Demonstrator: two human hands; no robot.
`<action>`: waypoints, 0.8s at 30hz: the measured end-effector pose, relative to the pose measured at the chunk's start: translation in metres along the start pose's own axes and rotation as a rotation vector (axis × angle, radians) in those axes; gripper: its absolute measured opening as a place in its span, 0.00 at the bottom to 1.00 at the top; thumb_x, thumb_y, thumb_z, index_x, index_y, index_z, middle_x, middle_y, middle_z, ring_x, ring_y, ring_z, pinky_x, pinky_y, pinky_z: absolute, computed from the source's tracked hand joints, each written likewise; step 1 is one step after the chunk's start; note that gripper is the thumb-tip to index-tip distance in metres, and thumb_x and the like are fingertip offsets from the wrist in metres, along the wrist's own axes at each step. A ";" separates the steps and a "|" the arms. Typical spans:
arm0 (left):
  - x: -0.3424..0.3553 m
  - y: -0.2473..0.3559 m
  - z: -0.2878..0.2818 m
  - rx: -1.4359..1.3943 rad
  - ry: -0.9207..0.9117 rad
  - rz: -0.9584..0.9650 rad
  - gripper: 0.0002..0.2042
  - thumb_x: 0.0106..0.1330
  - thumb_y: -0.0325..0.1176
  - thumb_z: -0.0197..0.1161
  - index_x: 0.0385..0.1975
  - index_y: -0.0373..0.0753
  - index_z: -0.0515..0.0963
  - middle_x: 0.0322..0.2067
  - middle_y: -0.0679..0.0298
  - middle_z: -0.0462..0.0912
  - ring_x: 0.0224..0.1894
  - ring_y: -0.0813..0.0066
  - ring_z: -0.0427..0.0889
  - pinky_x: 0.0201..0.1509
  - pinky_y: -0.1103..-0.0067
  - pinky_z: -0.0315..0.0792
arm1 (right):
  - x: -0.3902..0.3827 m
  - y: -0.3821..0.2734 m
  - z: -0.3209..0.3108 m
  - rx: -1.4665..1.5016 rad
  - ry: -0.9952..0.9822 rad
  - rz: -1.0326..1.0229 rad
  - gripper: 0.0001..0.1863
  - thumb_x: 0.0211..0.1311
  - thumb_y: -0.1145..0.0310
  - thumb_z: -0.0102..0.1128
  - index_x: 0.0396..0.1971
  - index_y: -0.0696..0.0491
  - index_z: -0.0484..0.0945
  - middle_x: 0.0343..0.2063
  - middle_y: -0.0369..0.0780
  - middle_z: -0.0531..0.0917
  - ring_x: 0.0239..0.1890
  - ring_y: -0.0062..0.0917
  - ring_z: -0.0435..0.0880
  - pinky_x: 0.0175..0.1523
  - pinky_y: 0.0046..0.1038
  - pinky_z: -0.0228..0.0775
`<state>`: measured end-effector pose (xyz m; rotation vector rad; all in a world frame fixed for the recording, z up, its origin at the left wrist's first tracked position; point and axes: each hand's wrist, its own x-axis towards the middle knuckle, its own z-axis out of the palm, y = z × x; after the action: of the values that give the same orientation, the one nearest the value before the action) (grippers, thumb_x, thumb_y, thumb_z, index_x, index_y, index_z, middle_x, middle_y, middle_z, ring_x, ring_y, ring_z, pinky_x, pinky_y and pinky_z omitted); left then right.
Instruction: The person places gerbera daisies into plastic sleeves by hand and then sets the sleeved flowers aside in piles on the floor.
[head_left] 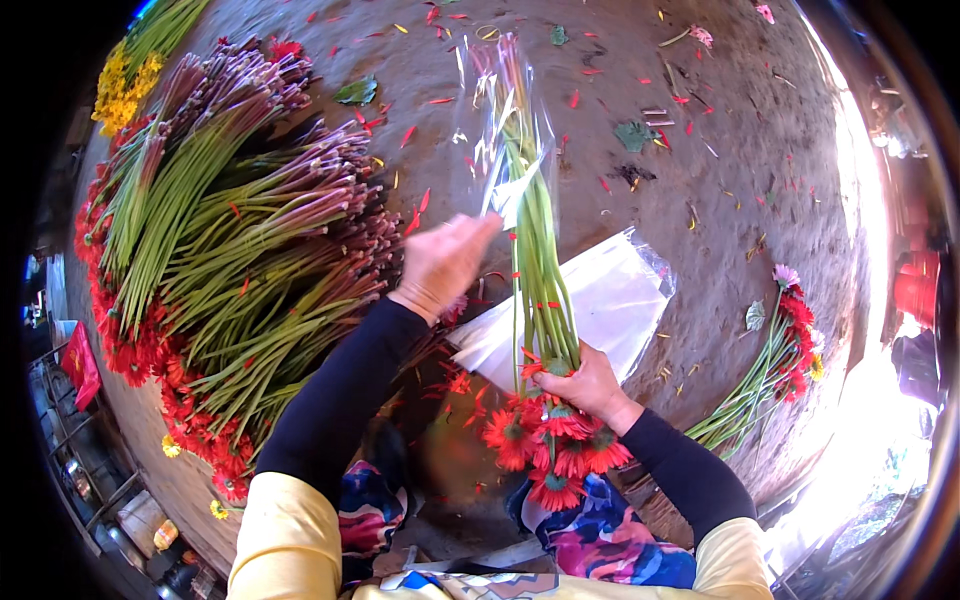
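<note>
Head view: right hand (592, 388) clasped round red flower bunch (545, 270), near its heads; left hand (450, 262) blurred at clear sleeve (497, 135) enclosing stem ends, pinch uncertain. Pale sheets (622, 290) beyond right hand; flower heap (265, 260) outside left. Risk: snagging stem ends could tear sleeve.

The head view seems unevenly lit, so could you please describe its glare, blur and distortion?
Head view: glare bleaches the lower right and glints off the clear plastic sleeve; the left hand is slightly motion-blurred; fisheye distortion bends the edge of the work surface; the corners fall to black.
</note>
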<state>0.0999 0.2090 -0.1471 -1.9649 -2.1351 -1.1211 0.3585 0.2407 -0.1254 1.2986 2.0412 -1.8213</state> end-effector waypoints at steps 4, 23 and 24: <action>-0.005 0.036 -0.006 -0.042 -0.198 0.240 0.12 0.54 0.31 0.57 0.40 0.48 0.76 0.19 0.69 0.65 0.18 0.75 0.74 0.19 0.77 0.67 | 0.000 -0.007 0.007 0.017 -0.023 0.010 0.25 0.45 0.60 0.68 0.44 0.54 0.75 0.35 0.43 0.83 0.39 0.28 0.83 0.46 0.29 0.72; -0.028 0.100 -0.051 -0.384 -0.292 -0.034 0.14 0.56 0.27 0.61 0.43 0.47 0.77 0.29 0.61 0.81 0.25 0.65 0.81 0.28 0.75 0.75 | 0.007 -0.016 0.024 0.413 0.314 -0.150 0.25 0.57 0.69 0.62 0.54 0.58 0.66 0.41 0.39 0.80 0.40 0.22 0.80 0.43 0.23 0.73; -0.026 0.111 -0.054 -0.374 -0.340 0.060 0.15 0.54 0.29 0.62 0.43 0.50 0.76 0.25 0.66 0.78 0.22 0.67 0.79 0.24 0.74 0.74 | 0.011 -0.011 0.020 0.271 0.282 -0.210 0.30 0.57 0.68 0.64 0.57 0.58 0.62 0.43 0.41 0.79 0.40 0.23 0.80 0.43 0.24 0.73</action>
<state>0.1796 0.1522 -0.0669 -2.5274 -2.1146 -1.3417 0.3357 0.2305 -0.1292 1.5395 2.2028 -2.1806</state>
